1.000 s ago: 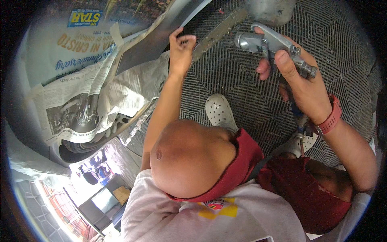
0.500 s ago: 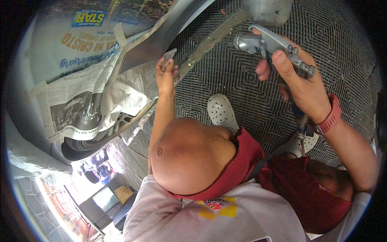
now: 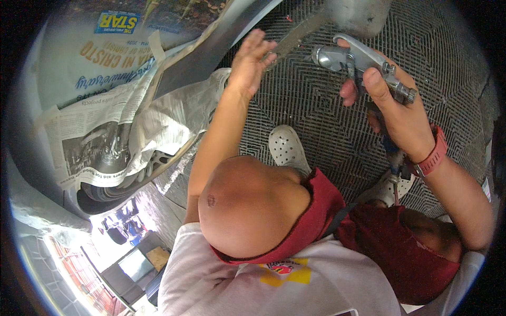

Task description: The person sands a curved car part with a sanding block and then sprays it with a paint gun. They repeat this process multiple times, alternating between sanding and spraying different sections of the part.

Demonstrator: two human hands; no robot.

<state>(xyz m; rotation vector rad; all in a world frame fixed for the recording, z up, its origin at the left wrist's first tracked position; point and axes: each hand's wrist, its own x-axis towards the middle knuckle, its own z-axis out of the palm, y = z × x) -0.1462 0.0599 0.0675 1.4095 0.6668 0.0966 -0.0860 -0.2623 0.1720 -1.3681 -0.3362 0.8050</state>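
My left hand (image 3: 252, 64) is stretched forward beside the dark lower edge of a vehicle panel (image 3: 182, 73). Its fingers are apart, and I see nothing held in them. Just behind its wrist lies the loose edge of a newspaper sheet (image 3: 174, 113), taped over the bodywork and partly over a wheel (image 3: 108, 190). On the right, my right hand (image 3: 392, 108) is wrapped round a silver spray gun (image 3: 363, 62), its nozzle end toward the left. The thumb rests along the near side; the gun's handle is partly hidden by the hand. A hose fitting (image 3: 394, 181) shows below.
A grey metal container (image 3: 358, 16) stands at the far edge, beside a flat strip (image 3: 300, 34) on the ribbed dark floor mat (image 3: 316, 100). My bent knee (image 3: 253, 205) and pale perforated clogs (image 3: 288, 147) are below. A printed sheet (image 3: 105, 58) covers the upper panel.
My left hand has let go of the newspaper's edge and reached farther forward, with its fingers spreading. The spray gun in my right hand has shifted slightly right.
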